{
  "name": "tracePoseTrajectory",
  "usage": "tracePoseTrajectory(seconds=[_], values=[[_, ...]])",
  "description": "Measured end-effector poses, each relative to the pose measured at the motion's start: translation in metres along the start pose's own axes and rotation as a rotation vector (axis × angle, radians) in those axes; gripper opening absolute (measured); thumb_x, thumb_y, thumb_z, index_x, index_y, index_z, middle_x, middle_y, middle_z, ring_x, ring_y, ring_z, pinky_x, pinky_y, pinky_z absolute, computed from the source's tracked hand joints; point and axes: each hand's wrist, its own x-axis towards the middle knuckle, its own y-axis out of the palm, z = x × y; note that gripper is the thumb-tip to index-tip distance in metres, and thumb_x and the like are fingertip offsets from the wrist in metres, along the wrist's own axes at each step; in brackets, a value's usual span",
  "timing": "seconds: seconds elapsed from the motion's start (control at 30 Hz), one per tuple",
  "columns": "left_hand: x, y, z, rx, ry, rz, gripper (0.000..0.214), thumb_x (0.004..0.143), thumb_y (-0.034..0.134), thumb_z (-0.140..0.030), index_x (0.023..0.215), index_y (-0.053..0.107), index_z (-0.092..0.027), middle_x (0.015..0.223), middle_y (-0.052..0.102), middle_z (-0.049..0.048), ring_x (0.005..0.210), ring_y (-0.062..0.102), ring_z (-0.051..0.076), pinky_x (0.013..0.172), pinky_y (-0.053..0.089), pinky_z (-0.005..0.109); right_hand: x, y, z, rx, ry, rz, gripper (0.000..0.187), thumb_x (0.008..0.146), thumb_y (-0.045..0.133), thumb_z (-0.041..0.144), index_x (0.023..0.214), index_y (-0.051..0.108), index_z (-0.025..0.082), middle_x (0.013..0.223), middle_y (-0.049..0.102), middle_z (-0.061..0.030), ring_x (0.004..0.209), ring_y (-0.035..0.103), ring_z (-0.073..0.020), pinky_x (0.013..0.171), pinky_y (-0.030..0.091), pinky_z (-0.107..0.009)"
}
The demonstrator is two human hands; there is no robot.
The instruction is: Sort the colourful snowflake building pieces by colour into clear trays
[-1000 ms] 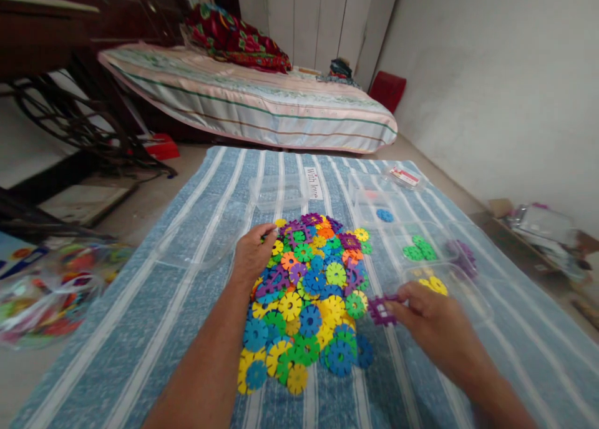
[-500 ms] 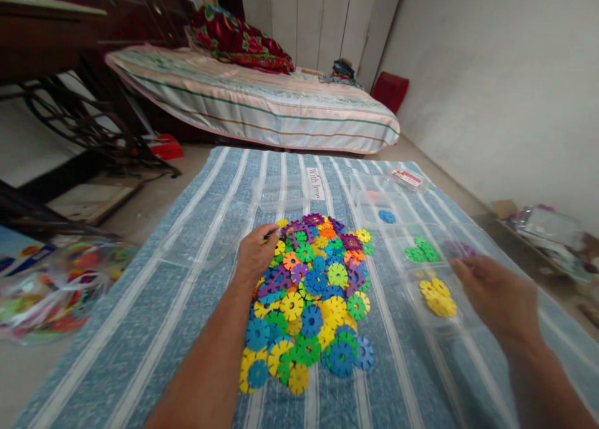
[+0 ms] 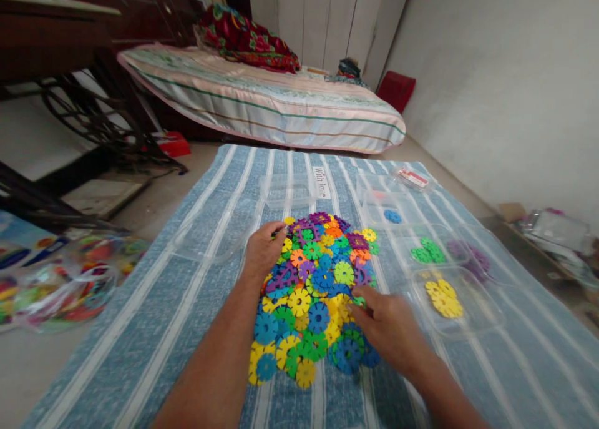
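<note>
A heap of colourful notched plastic discs (image 3: 311, 304) lies on the striped cloth. At its left edge rests my left hand (image 3: 266, 248), thumb and fingers closed together; whatever they hold, if anything, is hidden. My right hand (image 3: 386, 320) reaches over the heap's right side, slightly blurred, its fingers apart near yellow and green discs. To the right, clear plastic boxes hold sorted pieces: yellow discs (image 3: 443, 298), green discs (image 3: 428, 250), purple pieces (image 3: 472, 258) and one blue disc (image 3: 392, 216). An orange piece (image 3: 378, 195) shows faintly in a farther box.
Clear containers (image 3: 287, 192) stand at the back and left of the cloth (image 3: 154, 329). A red-and-white card in a clear case (image 3: 412, 178) lies at the far right. Beyond is a bed (image 3: 281, 113); bagged toys (image 3: 88, 291) lie on the floor to the left.
My right hand has moved left from the purple pieces' box to the heap, and the purple pieces now show fully. My left hand stays at the heap's edge. The view has shifted slightly.
</note>
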Motion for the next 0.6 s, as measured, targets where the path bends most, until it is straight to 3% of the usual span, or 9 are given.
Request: tracePoseTrajectory(seconds=[0.13, 0.27, 0.47, 0.6], values=[[0.0, 0.001, 0.001, -0.017, -0.002, -0.006, 0.027, 0.081, 0.048, -0.031, 0.094, 0.069, -0.02, 0.1, 0.071, 0.0035, 0.094, 0.064, 0.019, 0.09, 0.048, 0.031, 0.002, 0.004, 0.008, -0.131, 0.066, 0.102, 0.028, 0.086, 0.051, 0.033, 0.109, 0.062, 0.023, 0.075, 0.072, -0.0044, 0.073, 0.068, -0.0224, 0.056, 0.033, -0.025], [-0.001, 0.0, 0.0, -0.023, 0.0, -0.006, 0.028, 0.081, 0.048, -0.031, 0.094, 0.069, -0.02, 0.099, 0.071, 0.0039, 0.094, 0.064, 0.019, 0.09, 0.047, 0.03, 0.003, 0.01, 0.009, -0.158, 0.107, 0.141, 0.028, 0.087, 0.049, 0.038, 0.107, 0.062, 0.022, 0.079, 0.072, -0.0062, 0.074, 0.068, -0.0221, 0.055, 0.03, -0.025], [-0.001, -0.001, -0.003, -0.017, -0.008, -0.003, 0.029, 0.082, 0.046, -0.033, 0.095, 0.069, -0.02, 0.1, 0.071, 0.0037, 0.094, 0.064, 0.019, 0.091, 0.047, 0.03, -0.001, 0.013, 0.004, 0.088, 0.108, 0.053, 0.014, 0.082, 0.054, 0.031, 0.078, 0.062, 0.021, 0.063, 0.065, 0.0008, 0.059, 0.059, -0.0142, 0.053, 0.029, -0.022], [0.0, -0.002, -0.004, -0.005, -0.006, 0.006, 0.029, 0.081, 0.046, -0.033, 0.095, 0.069, -0.019, 0.1, 0.071, 0.0046, 0.095, 0.064, 0.02, 0.089, 0.048, 0.03, -0.005, 0.009, 0.001, 0.327, 0.077, 0.02, 0.02, 0.08, 0.054, 0.031, 0.064, 0.057, 0.02, 0.055, 0.057, 0.0042, 0.052, 0.052, -0.0107, 0.05, 0.03, -0.02]])
